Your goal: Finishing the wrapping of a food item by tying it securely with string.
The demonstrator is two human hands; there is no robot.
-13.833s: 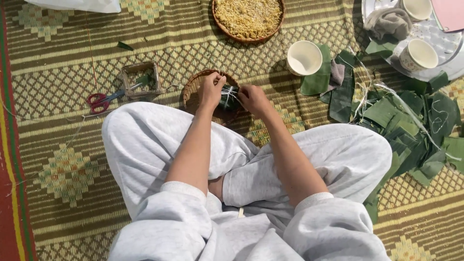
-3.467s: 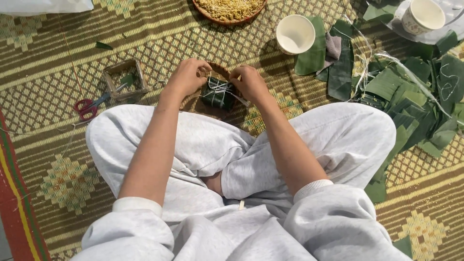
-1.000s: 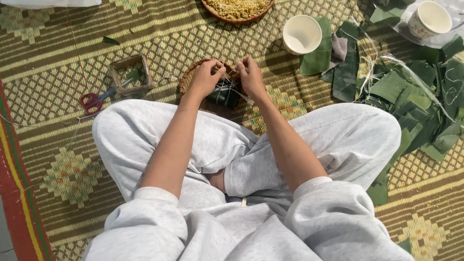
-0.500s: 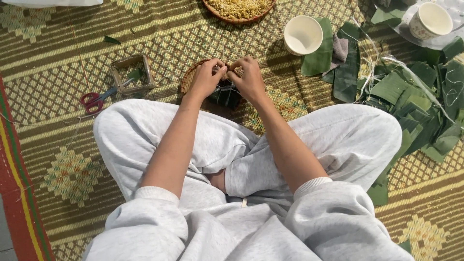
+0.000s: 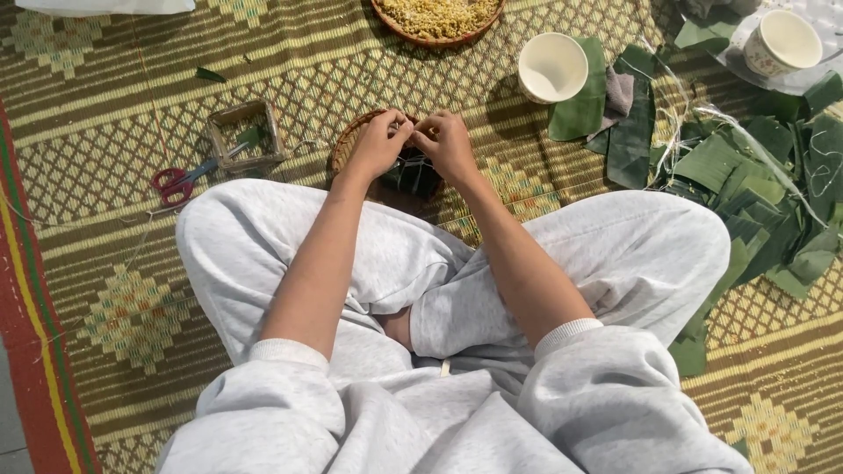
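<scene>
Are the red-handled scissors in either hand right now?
No. The scissors lie on the mat beside the square mould, while both hands work the leaf-wrapped parcel.

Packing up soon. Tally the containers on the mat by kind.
White cups: 2
Woven trays: 2, one with yellow filling, one under the hands
Square frame: 1
Total: 5

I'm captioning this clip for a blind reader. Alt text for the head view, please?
Seen from above, a cross-legged person's left hand and right hand meet over a leaf-wrapped parcel on a small woven tray. Red scissors, a white bowl and cut green leaves lie on the patterned mat.
</scene>
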